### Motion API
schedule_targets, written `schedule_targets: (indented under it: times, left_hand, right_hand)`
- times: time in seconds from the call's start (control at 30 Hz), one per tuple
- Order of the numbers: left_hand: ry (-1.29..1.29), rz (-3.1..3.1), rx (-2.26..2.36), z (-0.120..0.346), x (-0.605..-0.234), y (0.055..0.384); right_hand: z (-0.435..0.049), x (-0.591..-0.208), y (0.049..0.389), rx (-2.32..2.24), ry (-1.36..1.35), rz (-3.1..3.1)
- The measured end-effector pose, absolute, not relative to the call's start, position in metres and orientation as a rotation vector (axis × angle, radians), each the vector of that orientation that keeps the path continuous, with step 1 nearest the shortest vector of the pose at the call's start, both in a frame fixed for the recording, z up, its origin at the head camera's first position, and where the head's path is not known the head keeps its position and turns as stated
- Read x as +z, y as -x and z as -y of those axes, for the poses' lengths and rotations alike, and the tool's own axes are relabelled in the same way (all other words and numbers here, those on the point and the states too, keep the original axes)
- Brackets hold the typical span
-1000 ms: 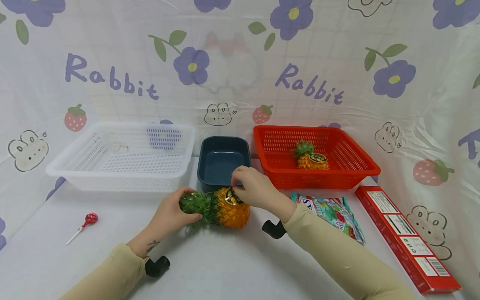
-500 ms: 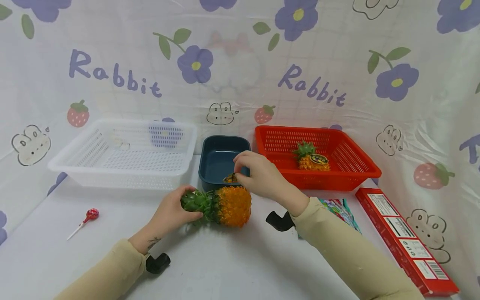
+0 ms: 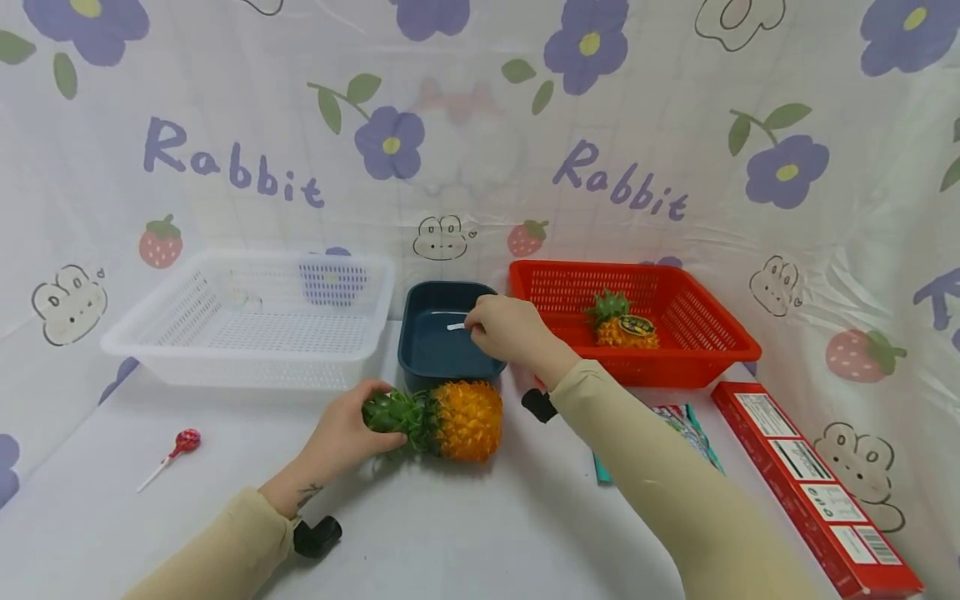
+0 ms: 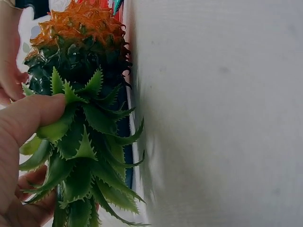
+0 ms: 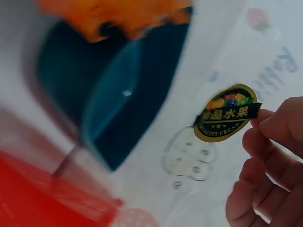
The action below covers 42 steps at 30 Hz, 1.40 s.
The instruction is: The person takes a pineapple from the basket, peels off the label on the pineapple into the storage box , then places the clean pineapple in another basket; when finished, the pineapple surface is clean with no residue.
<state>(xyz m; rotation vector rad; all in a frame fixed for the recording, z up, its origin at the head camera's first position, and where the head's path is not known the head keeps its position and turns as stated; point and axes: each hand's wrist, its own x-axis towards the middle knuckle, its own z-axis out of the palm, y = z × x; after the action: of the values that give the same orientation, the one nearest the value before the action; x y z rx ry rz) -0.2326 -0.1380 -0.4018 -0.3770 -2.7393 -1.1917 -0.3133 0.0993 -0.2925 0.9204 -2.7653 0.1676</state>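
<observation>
A toy pineapple (image 3: 468,421) with an orange body and green leaves lies on its side on the table, its body bare of any label. My left hand (image 3: 347,429) grips it by the leafy crown; in the left wrist view the thumb presses on the leaves (image 4: 85,142). Over the dark blue bin (image 3: 438,350), my right hand (image 3: 510,329) pinches a small oval fruit sticker (image 5: 227,113) between thumb and forefinger. The sticker is black and gold with printed fruit, and in the head view only its pale edge shows.
A white basket (image 3: 247,367) stands at the back left. The red basket (image 3: 637,371) at the back right holds a second pineapple (image 3: 626,329) with its sticker on. A lollipop (image 3: 180,446) lies left; a candy bag (image 3: 686,425), partly behind my right sleeve, and a red box (image 3: 817,483) lie right.
My right hand has peeled the sticker off the pineapple and carried it up and back over the blue bin. The left hand keeps its grip on the crown.
</observation>
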Motion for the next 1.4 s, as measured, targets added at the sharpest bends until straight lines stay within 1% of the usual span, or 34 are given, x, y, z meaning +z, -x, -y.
schedule_targets:
  times: [0.13,0.27,0.73,0.87,1.0,1.2,1.4]
  left_hand:
    - [0.365,2.744,-1.199,0.137,-0.403,0.232]
    - [0.370,2.741,-1.206,0.136,-0.404,0.232]
    - [0.381,2.746,-1.223,0.135,-0.404,0.232]
    - [0.380,2.752,-1.230,0.135,-0.402,0.230]
    - [0.369,2.763,-1.230,0.136,-0.402,0.230]
    - [0.368,2.762,-1.215,0.137,-0.402,0.231]
    - [0.363,2.768,-1.217,0.137,-0.401,0.231]
  right_hand:
    - [-0.097,-0.308,0.325,-0.022,-0.918,2.781]
    - [-0.097,-0.318,0.333,-0.081,-0.918,2.807]
    - [-0.096,-0.327,0.340,-0.110,-0.899,2.953]
    - [-0.100,-0.325,0.338,0.063,-0.840,2.995]
    - [-0.111,-0.317,0.334,0.340,-0.692,2.999]
    - [-0.140,-0.302,0.326,0.864,-0.348,2.885]
    - [-0.187,-0.299,0.317,1.312,0.001,2.686]
